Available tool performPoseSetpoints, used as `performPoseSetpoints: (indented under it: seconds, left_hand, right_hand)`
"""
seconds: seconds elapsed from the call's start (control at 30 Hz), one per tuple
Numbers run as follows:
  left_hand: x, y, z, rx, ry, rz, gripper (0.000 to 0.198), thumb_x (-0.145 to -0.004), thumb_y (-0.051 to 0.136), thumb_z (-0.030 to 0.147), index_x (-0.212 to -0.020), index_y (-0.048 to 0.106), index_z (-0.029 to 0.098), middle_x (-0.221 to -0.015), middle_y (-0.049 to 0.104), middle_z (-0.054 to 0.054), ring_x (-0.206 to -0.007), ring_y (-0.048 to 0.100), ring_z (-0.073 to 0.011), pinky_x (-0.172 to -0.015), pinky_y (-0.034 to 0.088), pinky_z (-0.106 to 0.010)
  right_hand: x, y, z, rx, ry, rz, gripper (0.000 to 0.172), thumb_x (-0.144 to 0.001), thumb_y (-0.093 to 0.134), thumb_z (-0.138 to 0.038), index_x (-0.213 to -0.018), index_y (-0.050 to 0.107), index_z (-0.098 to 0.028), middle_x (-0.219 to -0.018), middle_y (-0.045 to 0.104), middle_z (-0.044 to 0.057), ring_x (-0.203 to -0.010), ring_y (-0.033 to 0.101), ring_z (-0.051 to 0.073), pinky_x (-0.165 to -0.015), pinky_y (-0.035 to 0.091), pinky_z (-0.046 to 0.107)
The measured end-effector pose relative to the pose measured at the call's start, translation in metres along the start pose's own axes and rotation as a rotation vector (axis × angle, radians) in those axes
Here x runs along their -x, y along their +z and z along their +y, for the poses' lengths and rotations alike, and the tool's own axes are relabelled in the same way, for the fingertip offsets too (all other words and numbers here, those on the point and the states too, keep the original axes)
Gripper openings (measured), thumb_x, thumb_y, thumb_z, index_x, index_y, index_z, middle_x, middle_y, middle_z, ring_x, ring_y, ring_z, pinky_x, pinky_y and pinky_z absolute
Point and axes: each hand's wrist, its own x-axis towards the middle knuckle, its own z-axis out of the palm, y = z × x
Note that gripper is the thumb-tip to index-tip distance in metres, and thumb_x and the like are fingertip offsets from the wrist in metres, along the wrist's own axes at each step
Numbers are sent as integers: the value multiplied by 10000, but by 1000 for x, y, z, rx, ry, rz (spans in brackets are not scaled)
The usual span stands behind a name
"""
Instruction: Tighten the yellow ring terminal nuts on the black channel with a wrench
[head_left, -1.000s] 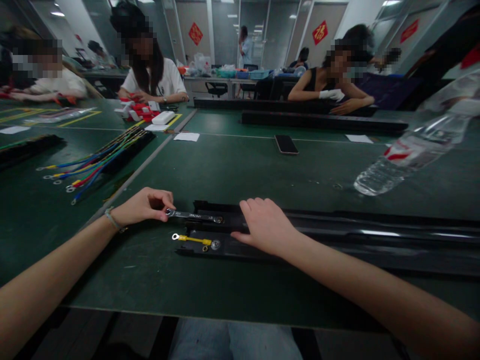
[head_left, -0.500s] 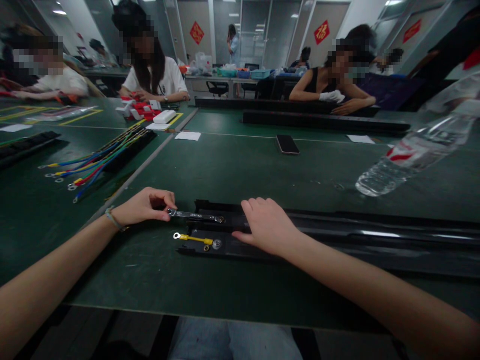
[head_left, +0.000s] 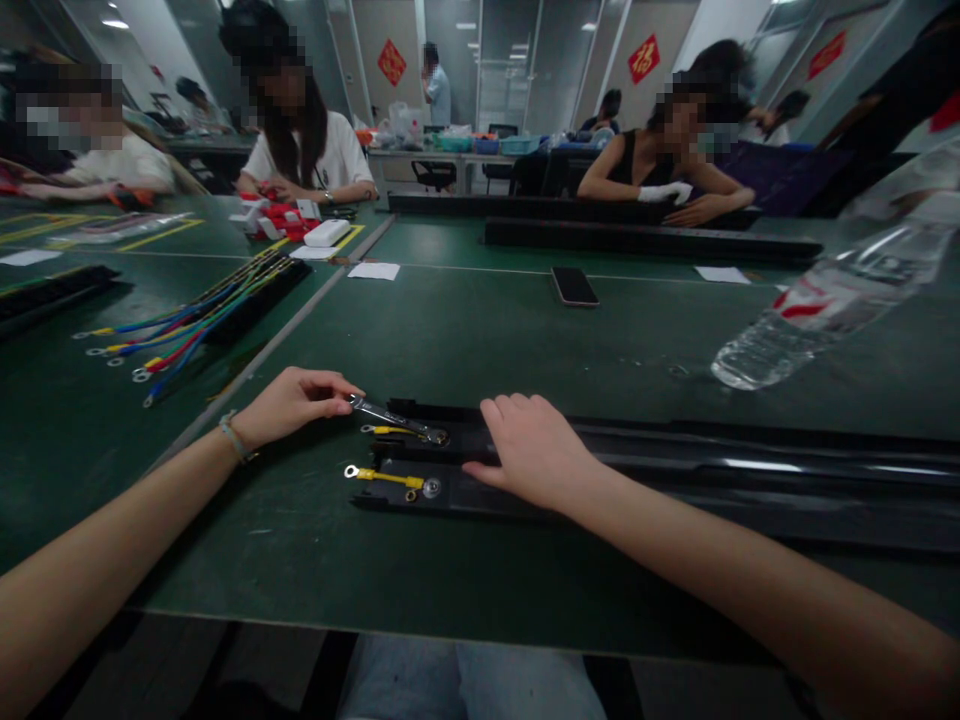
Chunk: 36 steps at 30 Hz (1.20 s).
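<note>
1. Left hand (head_left: 311,397) pinches one tip of a slim, shiny metal wrench (head_left: 394,418) between thumb and fingers; its far end sits over the long, glossy black rails (head_left: 690,445);
2. Right hand (head_left: 529,450) lies palm-down across them, fingers bent, thumb spread; whether it grips, I cannot tell;
3. Short yellow leads (head_left: 390,479), ring-tipped, lie at the rails' left end.

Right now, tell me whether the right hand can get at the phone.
Probably yes: the right hand rests on the long black part, with nothing tall standing between it and the phone.
</note>
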Motion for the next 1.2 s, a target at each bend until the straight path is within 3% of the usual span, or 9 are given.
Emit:
performPoseSetpoints:
  seconds: [0.23,0.4,0.57,0.87,1.03,1.2]
  left_hand:
    - [1,0,1,-19,-35,3,247,-692,591,256,-885,635,109,-763,585,-43,-667,512,-139,-598,388,-249]
    - [1,-1,0,66,-1,-14,162,-664,623,193,-806,640,116,-716,563,-16,-646,495,-123,-606,379,-241]
    - [4,-2,2,176,54,-106,104,-626,657,175,-695,614,110,-670,537,-1,-631,486,-116,-584,377,-222]
    - [8,3,7,292,108,-300,333,-517,759,365,-591,545,122,-598,490,5,-588,439,-128,-540,353,-231]
    - [7,4,8,306,101,-285,299,-518,762,314,-609,555,119,-610,501,1,-583,440,-126,-529,345,-229]
    - [4,2,4,289,45,-160,187,-597,690,227,-678,563,116,-655,517,-1,-615,462,-118,-562,359,-222]
  right_hand:
    - [-1,1,0,-8,-4,-10,548,-699,478,-564,-999,537,-110,-891,598,107,-788,525,228,-670,394,349]
    - [-1,0,1,-8,-5,-16,549,-702,474,-563,-1004,535,-109,-894,599,109,-796,526,228,-672,392,347]
    - [0,0,0,-5,-1,-9,523,-709,474,-554,-981,538,-111,-883,595,109,-796,525,229,-677,391,348]
    - [0,0,1,-5,-7,1,520,-706,480,-553,-967,541,-108,-875,596,104,-782,525,231,-671,404,355]
    - [0,-1,0,-7,-7,0,519,-704,484,-551,-965,544,-105,-873,597,100,-779,526,229,-674,407,353]
    - [0,-1,0,-4,-6,2,518,-706,482,-550,-968,544,-108,-876,597,102,-785,527,231,-676,405,355]
